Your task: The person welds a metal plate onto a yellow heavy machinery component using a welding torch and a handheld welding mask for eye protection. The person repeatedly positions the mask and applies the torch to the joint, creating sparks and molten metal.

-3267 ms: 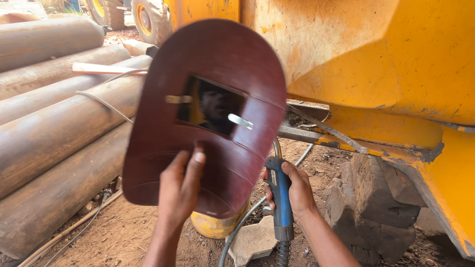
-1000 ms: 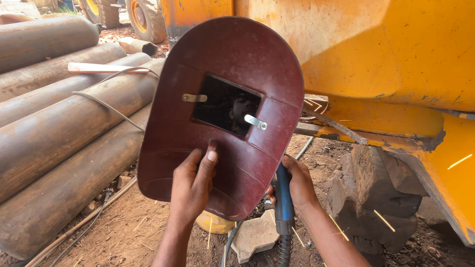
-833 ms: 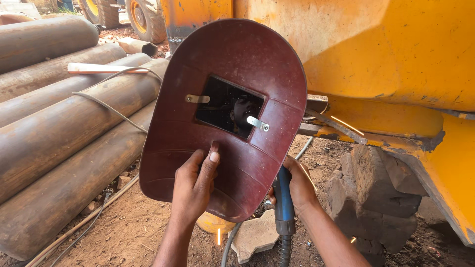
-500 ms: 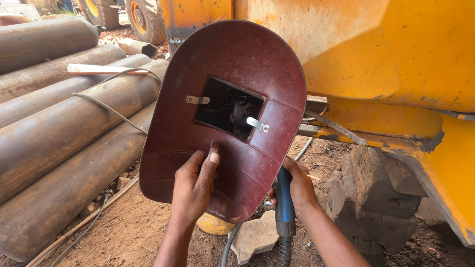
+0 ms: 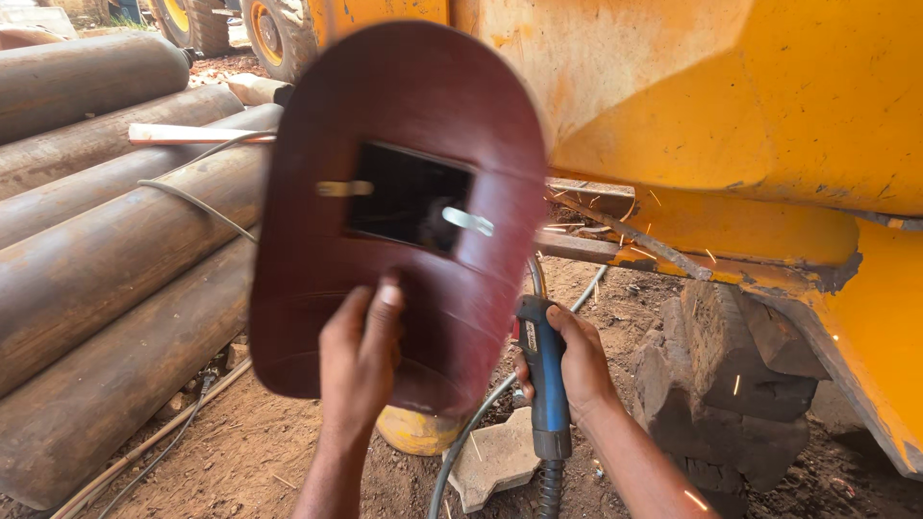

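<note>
Left hand [image 5: 361, 351] gripping dark red welding shield [image 5: 404, 221] upright, centre frame, right hand [image 5: 577, 360] closed around blue welding torch [image 5: 543, 370] just right of and below it, torch axis near vertical, tip hidden behind shield toward yellow machine body [image 5: 731, 106].

The shield [image 5: 404, 221], held up by the left hand [image 5: 361, 360], is blocking the middle of the view. The yellow body [image 5: 721, 96] is closing off the space above and to the right. Pipes [image 5: 106, 250] are walling off the left. The tyre [image 5: 731, 384] is crowding the right hand [image 5: 572, 360]. Bare ground [image 5: 250, 452] is lying open below the shield.
</note>
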